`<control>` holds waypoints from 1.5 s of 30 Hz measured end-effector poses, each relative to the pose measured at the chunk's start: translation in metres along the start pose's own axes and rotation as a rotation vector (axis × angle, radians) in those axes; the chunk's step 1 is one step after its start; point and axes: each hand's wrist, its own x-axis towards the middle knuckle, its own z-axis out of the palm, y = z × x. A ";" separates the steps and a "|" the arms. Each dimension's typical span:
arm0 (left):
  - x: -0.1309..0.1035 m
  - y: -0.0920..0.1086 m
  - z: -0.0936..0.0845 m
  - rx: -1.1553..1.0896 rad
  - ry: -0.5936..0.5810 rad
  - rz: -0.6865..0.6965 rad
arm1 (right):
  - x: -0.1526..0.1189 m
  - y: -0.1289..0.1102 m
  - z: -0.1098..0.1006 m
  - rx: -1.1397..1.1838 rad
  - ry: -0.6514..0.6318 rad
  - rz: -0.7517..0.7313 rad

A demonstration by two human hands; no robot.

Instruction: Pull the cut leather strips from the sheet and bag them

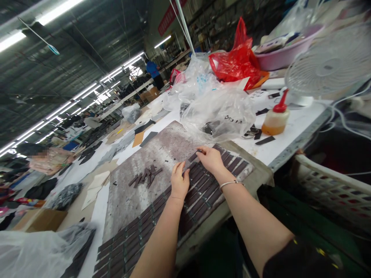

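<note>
Single view, worn at the head. We look forward and down over the forearms (246,208), which rise from the lower edge to the left hand (179,180) and right hand (211,158), just right of centre. Our line of sight is tilted, so that the table (307,119) and ceiling lights (59,11) run aslant. We stand close to the board (171,139); the far hall, distant and dim, seems to recede toward upper left.
</note>
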 end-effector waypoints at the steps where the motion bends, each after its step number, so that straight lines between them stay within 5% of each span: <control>1: -0.001 0.001 0.004 0.017 -0.051 0.032 | 0.003 0.003 -0.005 -0.054 0.054 -0.007; 4: -0.002 0.006 0.009 0.085 -0.185 0.114 | 0.009 0.011 -0.013 -0.152 0.116 -0.002; 11: 0.001 0.018 0.006 0.229 -0.320 0.114 | 0.013 0.015 -0.009 -0.301 0.036 0.053; 28: 0.002 0.013 0.008 0.170 -0.300 0.167 | 0.011 0.011 -0.005 -0.441 -0.039 0.056; 39: 0.004 0.019 0.004 0.215 -0.384 0.174 | 0.009 0.014 -0.002 -0.547 -0.106 -0.069; 45: 0.004 0.021 0.005 0.232 -0.379 0.170 | 0.003 0.010 0.000 -0.628 0.004 -0.101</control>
